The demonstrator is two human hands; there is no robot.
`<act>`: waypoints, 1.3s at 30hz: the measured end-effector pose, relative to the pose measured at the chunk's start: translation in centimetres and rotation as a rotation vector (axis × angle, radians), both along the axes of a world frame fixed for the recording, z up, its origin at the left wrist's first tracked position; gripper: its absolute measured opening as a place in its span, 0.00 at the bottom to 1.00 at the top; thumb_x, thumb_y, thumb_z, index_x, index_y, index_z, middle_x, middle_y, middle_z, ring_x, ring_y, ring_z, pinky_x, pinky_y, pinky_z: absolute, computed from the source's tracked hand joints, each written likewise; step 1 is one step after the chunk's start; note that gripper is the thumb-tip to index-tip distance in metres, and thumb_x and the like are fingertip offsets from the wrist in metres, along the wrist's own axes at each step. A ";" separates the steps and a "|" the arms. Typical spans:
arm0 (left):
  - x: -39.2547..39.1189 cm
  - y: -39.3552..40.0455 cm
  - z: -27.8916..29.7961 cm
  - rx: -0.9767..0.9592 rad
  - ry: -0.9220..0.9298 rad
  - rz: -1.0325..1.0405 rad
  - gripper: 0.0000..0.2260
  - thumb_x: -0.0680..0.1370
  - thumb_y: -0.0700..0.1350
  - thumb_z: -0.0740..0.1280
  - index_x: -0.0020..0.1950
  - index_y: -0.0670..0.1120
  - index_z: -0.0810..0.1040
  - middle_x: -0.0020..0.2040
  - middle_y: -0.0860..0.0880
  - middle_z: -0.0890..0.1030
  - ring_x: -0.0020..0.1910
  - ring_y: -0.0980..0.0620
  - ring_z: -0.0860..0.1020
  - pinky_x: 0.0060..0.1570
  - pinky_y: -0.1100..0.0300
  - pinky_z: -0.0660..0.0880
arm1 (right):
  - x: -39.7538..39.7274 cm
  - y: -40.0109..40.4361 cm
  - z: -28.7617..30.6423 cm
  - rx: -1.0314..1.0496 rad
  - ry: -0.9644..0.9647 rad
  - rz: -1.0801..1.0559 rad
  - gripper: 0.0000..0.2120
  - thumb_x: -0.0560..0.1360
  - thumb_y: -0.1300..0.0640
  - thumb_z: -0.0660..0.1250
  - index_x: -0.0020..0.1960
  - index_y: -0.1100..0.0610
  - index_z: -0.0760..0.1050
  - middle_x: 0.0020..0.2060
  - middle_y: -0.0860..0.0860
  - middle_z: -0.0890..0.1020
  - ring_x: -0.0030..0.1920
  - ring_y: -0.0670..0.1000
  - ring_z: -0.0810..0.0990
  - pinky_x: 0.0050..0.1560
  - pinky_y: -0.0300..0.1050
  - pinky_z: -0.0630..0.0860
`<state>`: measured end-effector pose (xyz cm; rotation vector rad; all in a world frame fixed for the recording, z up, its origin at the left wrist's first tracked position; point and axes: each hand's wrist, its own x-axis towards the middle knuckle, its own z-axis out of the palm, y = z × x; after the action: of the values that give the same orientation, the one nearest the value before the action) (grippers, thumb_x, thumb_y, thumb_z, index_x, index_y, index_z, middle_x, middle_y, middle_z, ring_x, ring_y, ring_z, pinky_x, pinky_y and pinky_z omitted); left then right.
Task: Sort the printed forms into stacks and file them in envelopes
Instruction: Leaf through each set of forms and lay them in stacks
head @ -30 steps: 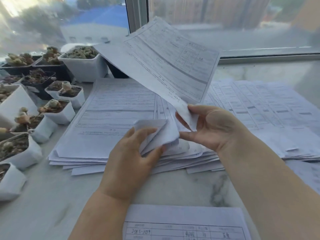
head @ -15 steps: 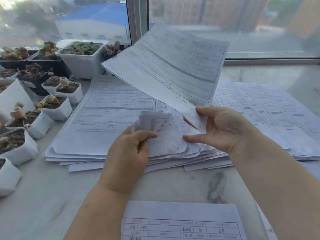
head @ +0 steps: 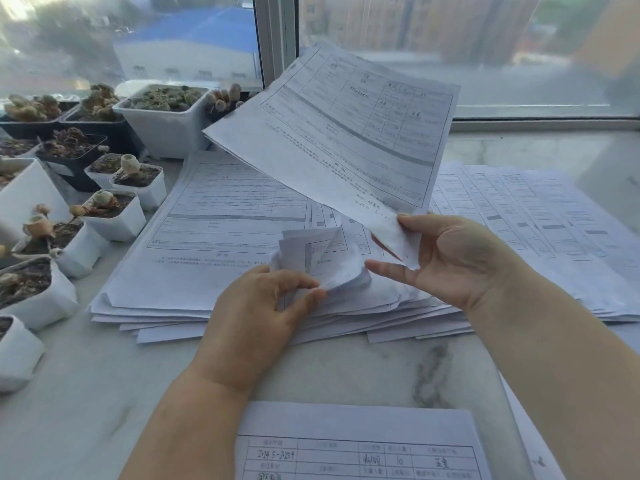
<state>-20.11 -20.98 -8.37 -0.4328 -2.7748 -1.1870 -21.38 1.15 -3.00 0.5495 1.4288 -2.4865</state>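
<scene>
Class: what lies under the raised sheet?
Under the raised sheet lies a stack of forms on the sill, its corners lifted by the left hand. Lower pages are covered.

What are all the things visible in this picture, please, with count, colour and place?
lifted form: one, white, raised above the stacks
left stack: one, white, centre of the sill
right stack: one, white, right
near form: one, white, bottom edge
plant pots: many, white and black, left by the window
sill: one, pale marble
left hand: fingers curling the left stack's corners
right hand: pinching the lifted form's corner
</scene>
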 end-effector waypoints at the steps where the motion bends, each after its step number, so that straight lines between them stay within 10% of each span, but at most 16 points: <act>1: -0.1 -0.1 -0.1 0.013 0.018 -0.008 0.09 0.73 0.63 0.65 0.39 0.61 0.80 0.34 0.56 0.76 0.37 0.62 0.74 0.37 0.70 0.68 | 0.0 -0.1 -0.1 0.004 -0.004 0.007 0.14 0.79 0.65 0.59 0.63 0.59 0.75 0.52 0.54 0.85 0.47 0.53 0.86 0.50 0.65 0.79; 5: -0.2 -0.2 -0.3 0.002 0.093 -0.028 0.16 0.76 0.55 0.58 0.32 0.50 0.72 0.26 0.52 0.69 0.33 0.54 0.69 0.34 0.56 0.68 | 0.0 -0.3 -0.3 0.047 -0.034 0.054 0.12 0.79 0.64 0.59 0.60 0.59 0.77 0.52 0.54 0.85 0.48 0.54 0.85 0.49 0.64 0.79; 15: 0.2 0.5 0.1 0.054 0.055 0.083 0.02 0.72 0.47 0.71 0.39 0.54 0.81 0.30 0.58 0.74 0.35 0.62 0.73 0.37 0.72 0.65 | -0.4 -1.2 -0.1 -0.052 -0.062 0.008 0.09 0.80 0.65 0.58 0.49 0.63 0.77 0.41 0.56 0.86 0.38 0.54 0.86 0.30 0.58 0.81; 22: 0.4 0.5 -0.4 0.107 0.069 0.077 0.42 0.71 0.35 0.69 0.72 0.66 0.52 0.59 0.58 0.73 0.47 0.62 0.77 0.47 0.65 0.71 | -0.3 -0.8 0.1 0.016 -0.041 -0.123 0.09 0.79 0.66 0.60 0.56 0.60 0.76 0.46 0.54 0.85 0.40 0.52 0.85 0.42 0.52 0.83; 24: 0.4 0.3 -0.7 0.108 0.040 0.135 0.38 0.73 0.36 0.68 0.76 0.58 0.54 0.65 0.54 0.72 0.57 0.57 0.76 0.56 0.61 0.71 | 0.1 0.0 0.5 0.032 -0.017 -0.189 0.10 0.79 0.67 0.59 0.52 0.58 0.77 0.42 0.53 0.86 0.36 0.51 0.86 0.37 0.49 0.83; 26: 0.3 0.3 -0.8 -0.056 0.096 0.138 0.23 0.75 0.37 0.66 0.69 0.50 0.70 0.62 0.48 0.76 0.62 0.47 0.73 0.60 0.59 0.68 | 0.8 1.4 1.3 0.101 0.022 -0.289 0.11 0.79 0.68 0.58 0.49 0.56 0.77 0.38 0.51 0.86 0.35 0.49 0.86 0.34 0.45 0.83; 28: 0.3 0.4 -0.7 0.008 0.163 0.217 0.11 0.76 0.35 0.63 0.52 0.50 0.77 0.41 0.52 0.78 0.44 0.47 0.76 0.45 0.67 0.69 | 1.7 3.4 2.5 0.234 0.070 -0.368 0.12 0.79 0.69 0.58 0.47 0.55 0.76 0.36 0.49 0.86 0.34 0.47 0.85 0.32 0.42 0.82; 32: 0.0 0.0 0.3 0.477 0.190 0.570 0.07 0.80 0.39 0.60 0.47 0.49 0.73 0.31 0.58 0.71 0.30 0.56 0.69 0.36 0.65 0.62 | 3.6 6.9 5.2 0.545 0.096 -0.321 0.11 0.77 0.69 0.61 0.47 0.57 0.78 0.36 0.48 0.86 0.33 0.46 0.85 0.36 0.44 0.82; 39: 0.5 0.1 1.5 0.486 0.418 0.570 0.11 0.80 0.37 0.61 0.38 0.44 0.68 0.27 0.49 0.67 0.32 0.50 0.67 0.33 0.75 0.64 | 0.8 1.3 4.6 0.806 -0.047 0.220 0.09 0.77 0.67 0.62 0.55 0.62 0.79 0.50 0.58 0.85 0.50 0.57 0.84 0.47 0.49 0.81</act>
<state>-19.59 -20.89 -6.82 0.1400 -1.9653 -1.3518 -20.57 2.41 1.60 0.5277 2.3052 -1.6472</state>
